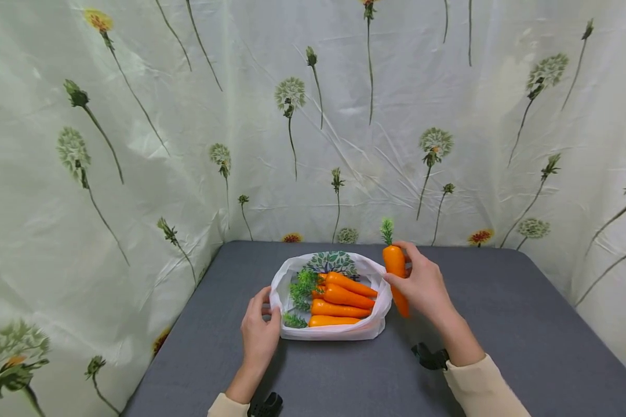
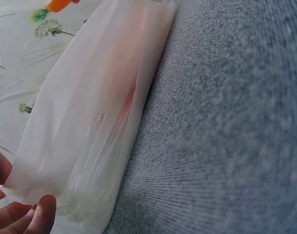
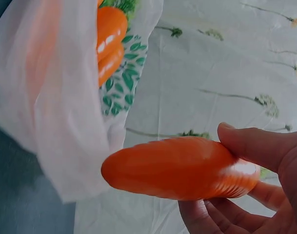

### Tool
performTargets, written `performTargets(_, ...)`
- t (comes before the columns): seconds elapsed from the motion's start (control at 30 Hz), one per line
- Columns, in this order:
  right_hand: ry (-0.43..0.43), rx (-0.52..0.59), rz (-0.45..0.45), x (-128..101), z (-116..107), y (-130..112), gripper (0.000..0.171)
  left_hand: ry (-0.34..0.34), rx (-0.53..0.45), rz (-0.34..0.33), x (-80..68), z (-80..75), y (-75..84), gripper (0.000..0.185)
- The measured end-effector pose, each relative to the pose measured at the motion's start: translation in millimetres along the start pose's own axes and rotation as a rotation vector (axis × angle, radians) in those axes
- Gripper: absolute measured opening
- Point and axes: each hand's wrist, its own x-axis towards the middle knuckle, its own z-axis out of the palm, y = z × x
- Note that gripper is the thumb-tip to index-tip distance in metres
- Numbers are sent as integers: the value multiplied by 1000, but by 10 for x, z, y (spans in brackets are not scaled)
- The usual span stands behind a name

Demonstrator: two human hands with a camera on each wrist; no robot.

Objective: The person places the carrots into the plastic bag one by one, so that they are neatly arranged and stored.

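A white bag [image 1: 370, 331] with a green leafy print on its inner back wall stands wide-mouthed on the table. Several orange carrots [image 1: 339, 308] with green tops lie inside, tops toward the left. My left hand [image 1: 261, 330] pinches the bag's left rim between thumb and fingers; in the left wrist view the thin film [image 2: 85, 112] stretches away from the fingertips. Just beyond the bag's right side, my right hand [image 1: 425, 284] grips another carrot [image 1: 395, 263] by its upper part, its green top upward and its tip pointing down. The right wrist view shows that carrot [image 3: 172, 168] between thumb and fingers.
The dark grey table [image 1: 334, 376] spreads around the bag. Behind and at the sides hangs a pale curtain [image 1: 261, 133] printed with dandelions, reaching the table's back edge. A black band [image 1: 430, 356] sits at my right wrist, another [image 1: 266, 403] at the left.
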Motion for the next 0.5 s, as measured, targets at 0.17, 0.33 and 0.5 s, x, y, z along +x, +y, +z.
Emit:
performTargets(0.17, 13, 37, -35, 58, 109, -144, 70, 1, 3, 8, -2, -6, -5, 46)
performTargets(0.33, 20, 74, -66, 102, 232, -229, 71, -7, 3, 1, -2, 3, -11, 46)
performTargets(0.5, 18, 130, -99, 119, 390, -253, 69, -13, -4, -12, -10, 1, -1, 46)
